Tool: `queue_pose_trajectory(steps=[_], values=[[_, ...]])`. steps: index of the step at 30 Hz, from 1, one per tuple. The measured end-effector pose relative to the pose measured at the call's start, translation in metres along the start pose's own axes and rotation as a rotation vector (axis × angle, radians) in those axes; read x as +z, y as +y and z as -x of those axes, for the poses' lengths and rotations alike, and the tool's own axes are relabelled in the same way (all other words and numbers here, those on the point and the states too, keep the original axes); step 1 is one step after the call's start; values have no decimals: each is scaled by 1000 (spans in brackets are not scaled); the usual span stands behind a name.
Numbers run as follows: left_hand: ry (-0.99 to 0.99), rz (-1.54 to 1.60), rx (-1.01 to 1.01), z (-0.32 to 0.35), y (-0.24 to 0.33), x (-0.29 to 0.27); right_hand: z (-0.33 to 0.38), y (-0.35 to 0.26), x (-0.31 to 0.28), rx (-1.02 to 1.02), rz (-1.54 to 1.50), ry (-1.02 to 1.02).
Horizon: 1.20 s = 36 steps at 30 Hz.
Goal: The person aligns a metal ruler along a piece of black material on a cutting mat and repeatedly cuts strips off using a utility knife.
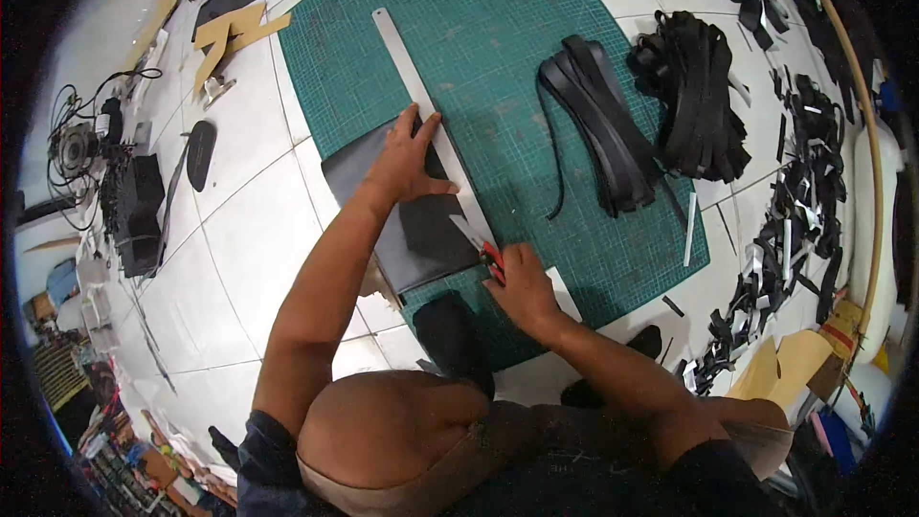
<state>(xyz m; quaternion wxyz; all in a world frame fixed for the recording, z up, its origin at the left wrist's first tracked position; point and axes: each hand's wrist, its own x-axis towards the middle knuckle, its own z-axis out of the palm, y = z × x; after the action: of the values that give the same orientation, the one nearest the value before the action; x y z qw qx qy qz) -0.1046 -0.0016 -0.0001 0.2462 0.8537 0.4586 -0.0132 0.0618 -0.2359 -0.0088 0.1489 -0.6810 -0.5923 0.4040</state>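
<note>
A steel ruler (392,44) lies lengthwise on the green cutting mat (498,10), along the right edge of a black leather-like sheet (426,247). My left hand (407,165) is spread flat over the sheet's upper part, fingertips on the ruler and thumb stretched toward its edge. Below it, my right hand (526,289) grips a red-handled utility knife (493,261). Its pale blade points up and left over the sheet, close to the ruler's lower end. Whether the blade touches the sheet, I cannot tell.
Bundled black strips (601,129) lie on the mat's right side, with another black bundle (699,96) beyond. Black scraps (766,258) litter the tiled floor at right. Tan pieces (225,43) and a black sandal-shaped piece (201,155) lie at left. My black-covered foot (448,325) is near the sheet.
</note>
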Motion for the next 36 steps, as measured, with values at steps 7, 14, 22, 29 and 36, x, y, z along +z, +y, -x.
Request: queue_pose_trajectory(steps=[7, 14, 22, 29, 36], values=[[-33, 26, -79, 6, 5, 0, 6, 1, 15, -3, 15, 22], [52, 82, -14, 14, -13, 9, 3, -5, 14, 29, 34, 32], [105, 21, -36, 23, -14, 15, 25, 34, -42, 21, 139, 95], [136, -51, 4, 23, -21, 21, 69, 64, -38, 173, 224, 86], [98, -27, -17, 22, -22, 18, -2, 21, -41, 308, -266, 254]])
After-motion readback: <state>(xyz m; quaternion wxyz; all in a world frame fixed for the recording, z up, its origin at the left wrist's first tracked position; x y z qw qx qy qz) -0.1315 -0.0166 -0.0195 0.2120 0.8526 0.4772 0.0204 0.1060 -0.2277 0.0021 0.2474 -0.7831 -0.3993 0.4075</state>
